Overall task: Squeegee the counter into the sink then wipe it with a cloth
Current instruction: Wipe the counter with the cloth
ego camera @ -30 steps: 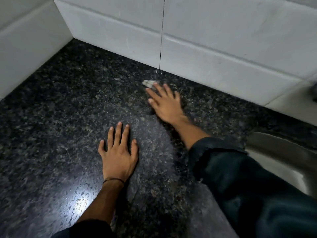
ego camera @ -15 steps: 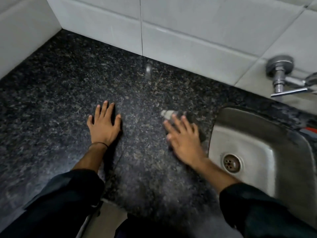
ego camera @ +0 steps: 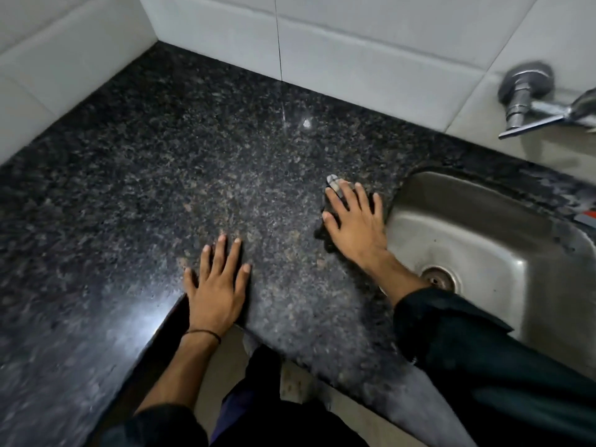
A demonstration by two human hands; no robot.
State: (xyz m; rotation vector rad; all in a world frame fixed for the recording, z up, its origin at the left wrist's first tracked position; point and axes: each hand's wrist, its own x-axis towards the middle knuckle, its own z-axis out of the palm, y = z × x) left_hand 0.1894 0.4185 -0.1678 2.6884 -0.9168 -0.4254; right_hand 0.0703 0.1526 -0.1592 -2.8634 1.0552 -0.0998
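Right hand flat on dark cloth beside sink.

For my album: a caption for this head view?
Right hand presses a dark cloth beside the steel sink; left hand braces flat.

Cloth: dark, largely covered by the right hand; only edges and a pale tip beyond the fingertips are shown, and its full shape cannot be told.
Sink: cut off at the right edge; its near corner is hidden by a dark sleeve.
Drain: partly hidden by the same sleeve.
Tap: blurred, spout cut off at the right edge.
Red-and-dark item: clipped by the right edge, not identifiable.
Counter: cut off at the left edge.
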